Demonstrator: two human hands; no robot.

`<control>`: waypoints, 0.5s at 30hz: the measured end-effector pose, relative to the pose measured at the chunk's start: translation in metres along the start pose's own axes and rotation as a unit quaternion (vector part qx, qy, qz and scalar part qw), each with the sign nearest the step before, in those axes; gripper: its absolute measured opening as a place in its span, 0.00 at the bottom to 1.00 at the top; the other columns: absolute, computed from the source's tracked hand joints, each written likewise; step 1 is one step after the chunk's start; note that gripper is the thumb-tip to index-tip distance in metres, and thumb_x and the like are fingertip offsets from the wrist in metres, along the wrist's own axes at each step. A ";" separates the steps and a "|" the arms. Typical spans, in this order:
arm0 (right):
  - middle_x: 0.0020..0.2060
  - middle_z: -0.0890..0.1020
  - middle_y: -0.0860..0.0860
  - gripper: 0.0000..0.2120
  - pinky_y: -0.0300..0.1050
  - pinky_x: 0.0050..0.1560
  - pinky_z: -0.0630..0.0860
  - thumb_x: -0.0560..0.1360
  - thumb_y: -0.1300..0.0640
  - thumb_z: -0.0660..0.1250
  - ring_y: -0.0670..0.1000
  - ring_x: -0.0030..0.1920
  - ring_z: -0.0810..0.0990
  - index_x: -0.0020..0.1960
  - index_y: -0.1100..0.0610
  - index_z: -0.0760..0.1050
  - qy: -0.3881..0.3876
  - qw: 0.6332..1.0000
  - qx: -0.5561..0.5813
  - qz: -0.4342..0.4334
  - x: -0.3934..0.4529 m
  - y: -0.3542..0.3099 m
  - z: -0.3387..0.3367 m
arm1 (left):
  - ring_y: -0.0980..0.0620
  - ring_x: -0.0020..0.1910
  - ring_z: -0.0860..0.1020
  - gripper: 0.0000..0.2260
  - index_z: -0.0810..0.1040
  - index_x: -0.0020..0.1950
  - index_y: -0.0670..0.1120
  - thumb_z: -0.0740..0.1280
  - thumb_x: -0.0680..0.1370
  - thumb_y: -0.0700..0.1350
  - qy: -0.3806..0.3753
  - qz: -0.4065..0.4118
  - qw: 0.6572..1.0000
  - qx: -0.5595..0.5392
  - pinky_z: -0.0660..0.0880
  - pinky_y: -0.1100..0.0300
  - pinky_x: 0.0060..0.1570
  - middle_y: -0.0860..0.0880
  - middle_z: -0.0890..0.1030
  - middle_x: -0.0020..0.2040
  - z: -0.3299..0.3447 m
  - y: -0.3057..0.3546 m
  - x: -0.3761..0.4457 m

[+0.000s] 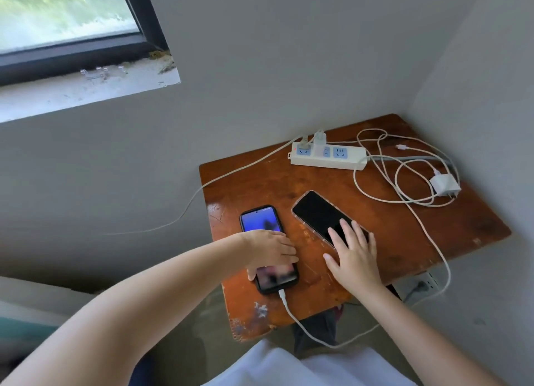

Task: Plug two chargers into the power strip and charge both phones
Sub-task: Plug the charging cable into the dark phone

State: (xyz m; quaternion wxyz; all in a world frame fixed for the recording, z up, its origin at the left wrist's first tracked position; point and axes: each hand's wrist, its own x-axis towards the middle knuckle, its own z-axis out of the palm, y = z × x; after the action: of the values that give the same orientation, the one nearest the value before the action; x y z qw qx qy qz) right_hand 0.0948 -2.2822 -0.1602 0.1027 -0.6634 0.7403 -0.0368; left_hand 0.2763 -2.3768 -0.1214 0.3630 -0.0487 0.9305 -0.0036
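A white power strip [351, 158] lies at the back of the wooden table [404, 235], with a white charger [320, 142] plugged into it. On the left a black phone [260, 220] has its screen lit and a white cable [291, 313] plugged into its near end. My left hand [270, 248] lies across that phone, fingers gripping its sides. To its right a dark-screened phone in a clear case [315, 212] lies with no cable in it. My right hand [352, 252] rests flat on its near end, fingers spread. A second white charger [443, 184] lies unplugged at the right, its cable coiled.
The table stands in a corner between two grey walls. A wall socket [419, 286] with a grey plug sits below the table's right edge. A thin cable [202, 187] hangs off the left side. A window [66, 18] is up on the left.
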 end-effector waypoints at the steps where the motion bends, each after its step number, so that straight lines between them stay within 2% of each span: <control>1: 0.71 0.64 0.59 0.25 0.63 0.70 0.54 0.75 0.49 0.63 0.60 0.73 0.58 0.69 0.55 0.64 -0.008 1.000 -0.003 0.010 0.000 -0.001 0.002 | 0.47 0.74 0.50 0.39 0.49 0.73 0.44 0.71 0.71 0.43 0.010 -0.007 1.000 -0.010 0.44 0.54 0.72 0.45 0.54 0.76 0.003 0.001 -0.001; 3: 0.69 0.68 0.61 0.24 0.66 0.68 0.57 0.74 0.50 0.65 0.62 0.70 0.63 0.67 0.57 0.67 -0.009 1.000 0.000 0.025 0.000 -0.004 0.005 | 0.48 0.75 0.48 0.38 0.48 0.73 0.44 0.70 0.72 0.41 0.031 -0.022 0.999 -0.030 0.43 0.54 0.72 0.46 0.53 0.76 0.008 0.004 -0.002; 5: 0.62 0.75 0.64 0.22 0.70 0.61 0.66 0.71 0.51 0.65 0.66 0.64 0.72 0.61 0.61 0.73 0.006 1.000 0.001 0.024 0.000 -0.005 0.007 | 0.48 0.75 0.44 0.39 0.47 0.73 0.45 0.70 0.72 0.41 0.055 -0.043 0.996 -0.058 0.42 0.53 0.72 0.46 0.49 0.76 0.016 0.008 -0.005; 8: 0.57 0.79 0.65 0.23 0.71 0.54 0.70 0.70 0.48 0.57 0.66 0.58 0.77 0.57 0.62 0.77 0.002 1.000 -0.004 0.022 -0.001 -0.009 0.003 | 0.50 0.74 0.38 0.43 0.42 0.73 0.47 0.71 0.71 0.47 0.118 -0.097 0.977 -0.146 0.37 0.54 0.70 0.50 0.42 0.76 0.037 0.016 -0.017; 9: 0.57 0.80 0.64 0.24 0.72 0.54 0.70 0.70 0.48 0.56 0.66 0.58 0.77 0.57 0.62 0.77 0.000 1.000 -0.008 0.020 -0.002 -0.008 0.003 | 0.51 0.72 0.34 0.45 0.40 0.73 0.48 0.71 0.70 0.51 0.145 -0.119 0.963 -0.191 0.34 0.56 0.69 0.52 0.38 0.74 0.047 0.019 -0.023; 11: 0.57 0.79 0.65 0.22 0.72 0.55 0.68 0.69 0.50 0.60 0.66 0.59 0.76 0.57 0.62 0.76 0.008 1.000 -0.003 0.020 -0.001 -0.007 0.003 | 0.53 0.67 0.26 0.46 0.38 0.72 0.49 0.67 0.70 0.60 0.201 -0.185 0.924 -0.269 0.30 0.59 0.66 0.54 0.34 0.71 0.068 0.031 -0.035; 15: 0.60 0.77 0.65 0.23 0.72 0.59 0.66 0.68 0.53 0.62 0.66 0.61 0.74 0.59 0.62 0.75 0.024 0.999 0.010 0.022 -0.002 -0.008 0.005 | 0.53 0.66 0.28 0.44 0.38 0.72 0.45 0.54 0.70 0.69 0.219 -0.379 0.823 -0.364 0.35 0.60 0.67 0.46 0.40 0.76 0.089 0.066 -0.037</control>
State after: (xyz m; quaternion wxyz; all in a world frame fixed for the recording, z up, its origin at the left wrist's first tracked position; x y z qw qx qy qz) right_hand 0.1040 -2.2809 -0.1636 0.0924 -0.6452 0.7562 -0.0578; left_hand 0.3575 -2.3051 -0.1652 0.0762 -0.5237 0.8276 0.1872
